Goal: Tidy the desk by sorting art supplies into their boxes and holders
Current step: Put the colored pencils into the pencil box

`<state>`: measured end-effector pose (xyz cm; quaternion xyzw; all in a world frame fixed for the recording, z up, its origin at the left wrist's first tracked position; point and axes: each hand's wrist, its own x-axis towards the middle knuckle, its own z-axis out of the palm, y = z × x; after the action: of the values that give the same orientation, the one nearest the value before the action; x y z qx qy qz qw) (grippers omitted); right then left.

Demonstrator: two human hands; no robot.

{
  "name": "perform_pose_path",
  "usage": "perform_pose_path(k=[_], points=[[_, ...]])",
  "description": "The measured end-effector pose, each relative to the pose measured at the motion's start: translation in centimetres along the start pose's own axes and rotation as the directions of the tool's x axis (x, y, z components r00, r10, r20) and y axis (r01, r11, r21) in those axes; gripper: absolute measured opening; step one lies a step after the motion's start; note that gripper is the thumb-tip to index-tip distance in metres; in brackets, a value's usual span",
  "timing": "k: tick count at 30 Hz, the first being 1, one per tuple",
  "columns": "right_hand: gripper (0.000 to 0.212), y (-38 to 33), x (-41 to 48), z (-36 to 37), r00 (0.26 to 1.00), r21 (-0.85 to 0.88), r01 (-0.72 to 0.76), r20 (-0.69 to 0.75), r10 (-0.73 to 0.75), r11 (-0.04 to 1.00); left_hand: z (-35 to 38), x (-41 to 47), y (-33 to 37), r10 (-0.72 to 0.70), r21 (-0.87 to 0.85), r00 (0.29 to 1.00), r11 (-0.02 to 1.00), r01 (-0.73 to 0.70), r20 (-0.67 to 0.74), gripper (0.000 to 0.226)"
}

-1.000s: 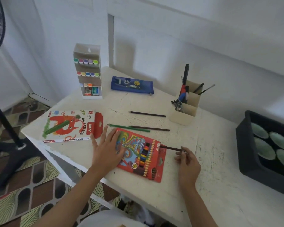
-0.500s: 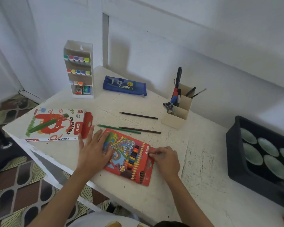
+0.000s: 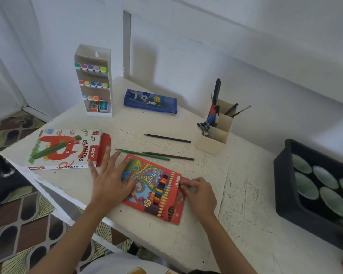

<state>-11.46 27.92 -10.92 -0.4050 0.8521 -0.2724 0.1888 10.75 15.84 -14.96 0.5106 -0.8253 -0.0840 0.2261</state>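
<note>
A red colour pencil box lies flat near the desk's front edge, its open flap end pointing right. My left hand presses flat on its left half with spread fingers. At the flap end, the curled fingers of my right hand pinch the box's edge; whatever is under them is hidden. Beyond the box lie three loose pencils: a green one, a brown one beside it and another brown one farther back.
An oil pastels box lies at the left. At the back stand a white marker rack, a blue pencil case and a beige pen holder. A black tray of pale dishes sits at the right.
The brown pencil that my right hand held by the box's open end has gone into the box. That hand has moved left to the flap. My left hand stays on the box.
</note>
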Motion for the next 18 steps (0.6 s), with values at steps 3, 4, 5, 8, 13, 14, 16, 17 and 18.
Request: perform_pose_path(k=[3, 4, 5, 8, 13, 14, 16, 17, 18], points=[[0.009, 0.4, 0.0, -0.4, 0.999, 0.051, 0.040, 0.025, -0.041, 0.998, 0.0, -0.1, 0.1, -0.017, 0.011, 1.000, 1.000, 0.017, -0.007, 0.065], [0.010, 0.4, 0.2, -0.6, 0.998, 0.077, 0.052, 0.026, -0.054, 0.996, 0.0, -0.1, 0.1, -0.020, 0.011, 1.000, 1.000, 0.020, -0.011, 0.065], [0.011, 0.4, 0.5, -0.8, 0.997, 0.100, 0.069, 0.021, -0.071, 0.993, -0.1, -0.1, 0.1, -0.030, 0.008, 0.999, 1.000, 0.030, -0.016, 0.065], [0.014, -0.2, 2.0, -1.4, 0.987, 0.097, 0.158, -0.002, -0.159, 0.983, -0.3, -0.1, 0.1, -0.085, -0.028, 0.996, 0.996, 0.084, -0.036, 0.064], [0.020, -3.3, 5.8, -1.3, 0.934, 0.033, 0.354, 0.043, -0.355, 0.935, -0.6, 0.1, 0.3, -0.175, -0.053, 0.983, 0.984, 0.172, -0.057, 0.059], [0.019, -4.3, 6.6, -0.9, 0.919, 0.009, 0.387, 0.074, -0.386, 0.922, -0.7, -0.1, 0.2, -0.201, -0.059, 0.978, 0.978, 0.198, -0.056, 0.057], [0.019, -5.8, 8.1, -0.4, 0.904, -0.047, 0.420, 0.115, -0.413, 0.906, -0.8, 0.0, 0.3, -0.212, -0.073, 0.976, 0.975, 0.208, -0.057, 0.059], [0.018, -6.6, 8.8, -0.1, 0.893, -0.073, 0.441, 0.138, -0.429, 0.895, -0.9, -0.1, 0.3, -0.215, -0.071, 0.975, 0.975, 0.211, -0.062, 0.062], [0.018, -7.3, 9.4, 0.4, 0.876, -0.096, 0.472, 0.164, -0.454, 0.876, -0.9, -0.1, 0.2, -0.221, -0.068, 0.973, 0.974, 0.216, -0.066, 0.063]])
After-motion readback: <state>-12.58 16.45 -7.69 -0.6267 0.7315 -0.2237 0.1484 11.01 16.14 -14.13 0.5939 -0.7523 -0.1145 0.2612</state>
